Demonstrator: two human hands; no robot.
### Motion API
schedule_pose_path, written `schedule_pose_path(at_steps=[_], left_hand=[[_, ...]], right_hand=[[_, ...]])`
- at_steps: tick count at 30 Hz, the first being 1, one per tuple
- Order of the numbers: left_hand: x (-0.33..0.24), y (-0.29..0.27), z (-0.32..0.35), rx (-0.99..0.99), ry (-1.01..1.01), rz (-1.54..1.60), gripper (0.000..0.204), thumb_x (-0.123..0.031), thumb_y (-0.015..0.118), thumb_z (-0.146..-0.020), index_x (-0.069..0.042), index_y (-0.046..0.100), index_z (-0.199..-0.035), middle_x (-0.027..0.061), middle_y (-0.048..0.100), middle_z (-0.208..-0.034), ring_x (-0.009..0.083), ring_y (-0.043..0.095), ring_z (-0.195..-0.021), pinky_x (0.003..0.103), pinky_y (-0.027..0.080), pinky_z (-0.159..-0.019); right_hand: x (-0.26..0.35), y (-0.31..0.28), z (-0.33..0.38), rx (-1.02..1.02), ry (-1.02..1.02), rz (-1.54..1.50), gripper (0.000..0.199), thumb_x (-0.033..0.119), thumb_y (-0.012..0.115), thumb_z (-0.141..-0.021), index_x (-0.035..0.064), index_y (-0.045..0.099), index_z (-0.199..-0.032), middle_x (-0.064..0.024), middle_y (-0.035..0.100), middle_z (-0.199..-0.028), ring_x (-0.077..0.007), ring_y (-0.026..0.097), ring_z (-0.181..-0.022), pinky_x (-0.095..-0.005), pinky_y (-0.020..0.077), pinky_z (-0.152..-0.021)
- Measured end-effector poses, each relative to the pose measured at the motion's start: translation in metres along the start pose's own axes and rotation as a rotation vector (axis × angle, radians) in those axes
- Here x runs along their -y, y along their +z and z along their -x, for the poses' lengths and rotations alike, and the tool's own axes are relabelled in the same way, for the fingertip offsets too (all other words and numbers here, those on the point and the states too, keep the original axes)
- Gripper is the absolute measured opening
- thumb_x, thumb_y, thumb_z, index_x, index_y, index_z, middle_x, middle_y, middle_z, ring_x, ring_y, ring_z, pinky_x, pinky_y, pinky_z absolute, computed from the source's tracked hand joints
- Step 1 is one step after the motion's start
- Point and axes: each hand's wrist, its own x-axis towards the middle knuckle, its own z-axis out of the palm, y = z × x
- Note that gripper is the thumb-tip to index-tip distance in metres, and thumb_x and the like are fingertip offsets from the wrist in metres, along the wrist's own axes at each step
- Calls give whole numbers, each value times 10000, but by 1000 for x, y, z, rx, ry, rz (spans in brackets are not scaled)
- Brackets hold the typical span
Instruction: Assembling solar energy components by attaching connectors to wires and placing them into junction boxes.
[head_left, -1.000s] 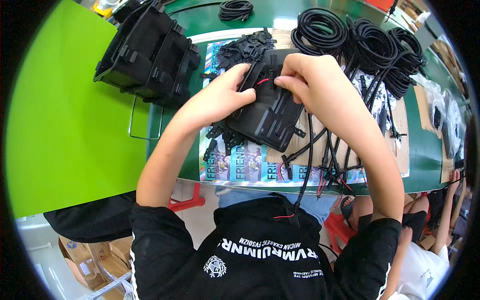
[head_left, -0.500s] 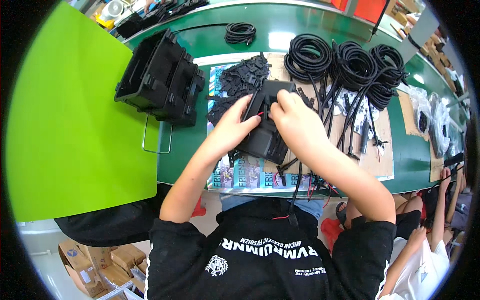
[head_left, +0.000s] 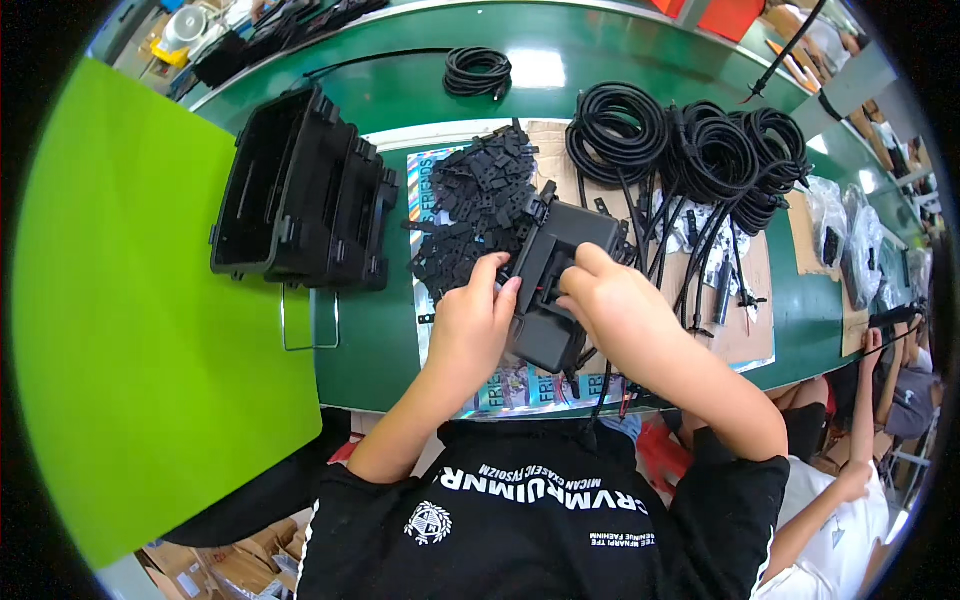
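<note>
The box under my fingers is matt black plastic; the cables look rubbery, the table glossy green.

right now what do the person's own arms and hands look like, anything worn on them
Both hands are bare: the left hand and the right hand show no gloves, rings or watch. The forearms are uncovered too. Short black sleeves of a black shirt with white print end near the elbows.
</note>
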Motion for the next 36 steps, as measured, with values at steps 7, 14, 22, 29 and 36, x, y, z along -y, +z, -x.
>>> schedule_pose_path(at_steps=[7, 14, 22, 29, 36], left_hand=[[-7, 6, -4, 104, 58, 166, 233, -71, 496, -988, 2, 562, -1199, 289, 639, -796, 466, 642, -753, 500, 501, -642], [-18, 13, 3, 71, 14, 329, 324, -27, 533, -900, 34, 535, -1218, 286, 646, -866, 434, 671, -802, 448, 519, -693], [-17, 24, 1, 27, 73, 300, 414, -59, 609, -825, 56, 494, -1206, 284, 649, -899, 453, 656, -821, 471, 526, -702], [-22, 16, -15, 75, 123, -155, 388, -167, 624, -804, 41, 484, -1100, 279, 647, -751, 471, 651, -703, 542, 529, -651], [-13, 1, -26, 148, -46, -97, 482, -204, 605, -810, 41, 506, -1213, 297, 650, -793, 464, 655, -762, 536, 516, -719]], right_hand=[[15, 11, -1, -233, -128, 328, 67, 80, 611, -663, 43, 600, -718, -70, 522, -818, -268, 513, -907, -358, 473, -791], [-4, 15, -5, -143, -57, -33, 134, 11, 725, -726, -10, 622, -808, -106, 543, -824, -317, 520, -896, -395, 462, -786], [-1, 26, 9, -225, -23, -133, 121, -10, 661, -753, -11, 663, -874, -122, 578, -846, -317, 549, -874, -388, 478, -773], [-22, -18, -13, 165, -155, -223, 201, 25, 630, -787, -36, 692, -969, -165, 622, -899, -347, 561, -908, -426, 477, -857], [-70, -62, -55, -334, -185, 94, 289, -21, 697, -716, 14, 679, -1002, -144, 619, -1028, -342, 563, -1023, -400, 480, -927]])
